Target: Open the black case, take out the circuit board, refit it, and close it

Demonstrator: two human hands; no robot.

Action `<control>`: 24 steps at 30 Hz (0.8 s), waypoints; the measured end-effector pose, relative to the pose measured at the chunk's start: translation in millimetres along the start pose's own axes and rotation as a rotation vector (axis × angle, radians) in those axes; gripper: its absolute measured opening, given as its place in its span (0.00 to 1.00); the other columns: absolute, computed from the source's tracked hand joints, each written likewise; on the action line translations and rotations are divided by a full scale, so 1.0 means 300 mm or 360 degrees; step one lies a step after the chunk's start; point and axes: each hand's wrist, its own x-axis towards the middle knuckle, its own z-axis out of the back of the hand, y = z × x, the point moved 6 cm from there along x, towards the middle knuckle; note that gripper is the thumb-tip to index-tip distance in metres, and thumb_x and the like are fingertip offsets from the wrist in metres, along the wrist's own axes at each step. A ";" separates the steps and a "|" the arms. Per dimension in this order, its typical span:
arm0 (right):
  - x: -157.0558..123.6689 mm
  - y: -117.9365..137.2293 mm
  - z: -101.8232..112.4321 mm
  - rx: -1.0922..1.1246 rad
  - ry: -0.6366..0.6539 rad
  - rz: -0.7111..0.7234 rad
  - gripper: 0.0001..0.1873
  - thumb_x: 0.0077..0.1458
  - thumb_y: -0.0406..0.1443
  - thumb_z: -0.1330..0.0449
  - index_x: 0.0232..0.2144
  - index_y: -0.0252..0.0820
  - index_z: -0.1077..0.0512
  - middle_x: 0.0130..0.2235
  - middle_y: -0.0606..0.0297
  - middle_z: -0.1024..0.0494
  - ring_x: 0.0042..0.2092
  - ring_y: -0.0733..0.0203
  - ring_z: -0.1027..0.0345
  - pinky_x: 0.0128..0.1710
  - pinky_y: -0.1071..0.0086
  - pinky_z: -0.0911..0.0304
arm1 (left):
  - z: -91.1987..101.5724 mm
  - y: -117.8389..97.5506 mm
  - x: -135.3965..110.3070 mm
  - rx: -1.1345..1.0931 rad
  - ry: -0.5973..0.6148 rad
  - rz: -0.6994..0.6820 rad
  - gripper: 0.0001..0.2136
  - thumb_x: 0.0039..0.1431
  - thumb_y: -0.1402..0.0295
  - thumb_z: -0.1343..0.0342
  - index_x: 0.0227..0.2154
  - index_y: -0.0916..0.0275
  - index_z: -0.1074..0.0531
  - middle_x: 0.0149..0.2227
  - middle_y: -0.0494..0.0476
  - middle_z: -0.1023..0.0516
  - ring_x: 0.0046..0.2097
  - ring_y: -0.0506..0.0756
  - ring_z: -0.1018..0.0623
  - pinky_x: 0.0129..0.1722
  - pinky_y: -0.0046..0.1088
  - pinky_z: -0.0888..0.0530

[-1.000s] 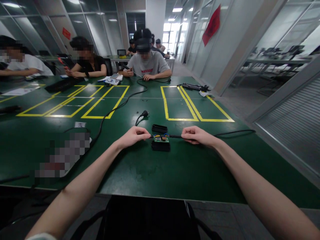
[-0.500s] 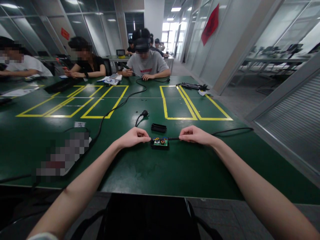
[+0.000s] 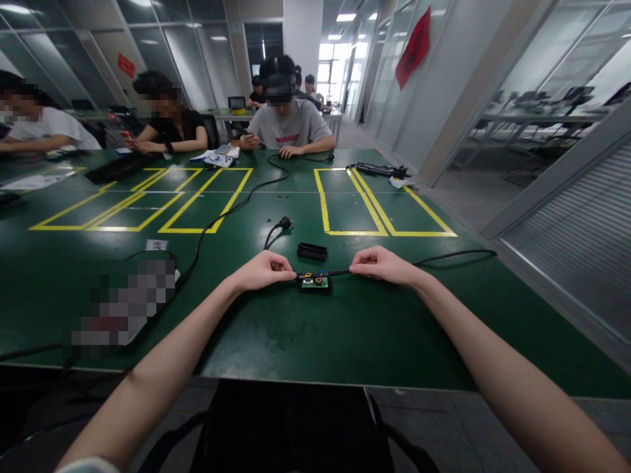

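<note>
An opened black plastic case [image 3: 315, 291] lies on the green table in front of me, with a green circuit board [image 3: 321, 284] inside. Small yellow and blue wires show along its far edge. At the case's left end, my left hand [image 3: 265, 272] pinches the black power cord [image 3: 269, 236], whose gripped part is mostly hidden by the fingers. That cord runs behind the hand to a black plug [image 3: 284, 223]. My right hand [image 3: 383, 266] has thumb and fingers closed on the black cable [image 3: 339, 272] leaving the case's right end. Just beyond the case rests its loose black cover [image 3: 312, 251].
A blurred-out power strip [image 3: 140, 299] lies to the left, its long black cable [image 3: 211, 226] crossing the table. Yellow tape outlines [image 3: 323, 203] mark the far half. A folded black tripod-like object [image 3: 379, 170] lies at back right. Several people sit opposite.
My right hand has shifted very slightly left with the cable. The left hand keeps its pinch by the case. The whole view has moved a little.
</note>
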 end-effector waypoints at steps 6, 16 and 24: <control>0.003 0.008 -0.001 -0.0063 -0.0049 0.0079 0.23 0.47 0.54 0.31 0.27 0.39 0.24 0.22 0.71 0.31 0.25 0.67 0.42 0.26 0.70 0.47 | -0.011 -0.012 -0.002 0.0015 0.0018 -0.0026 0.14 0.51 0.57 0.35 0.28 0.66 0.21 0.22 0.49 0.28 0.25 0.48 0.34 0.26 0.23 0.39; 0.000 0.048 -0.070 -0.0181 0.0010 0.0201 0.17 0.55 0.49 0.38 0.29 0.40 0.23 0.25 0.67 0.26 0.26 0.65 0.38 0.27 0.69 0.43 | -0.038 -0.014 -0.006 0.0180 -0.0053 -0.0179 0.12 0.54 0.60 0.37 0.25 0.64 0.25 0.23 0.49 0.27 0.26 0.49 0.32 0.28 0.24 0.36; -0.013 0.112 -0.135 -0.0560 -0.0075 0.0534 0.22 0.64 0.49 0.43 0.25 0.41 0.24 0.26 0.63 0.25 0.28 0.62 0.36 0.31 0.67 0.43 | -0.036 -0.075 -0.021 0.0443 -0.0146 -0.0404 0.04 0.54 0.68 0.41 0.28 0.63 0.25 0.30 0.51 0.27 0.32 0.51 0.28 0.34 0.27 0.31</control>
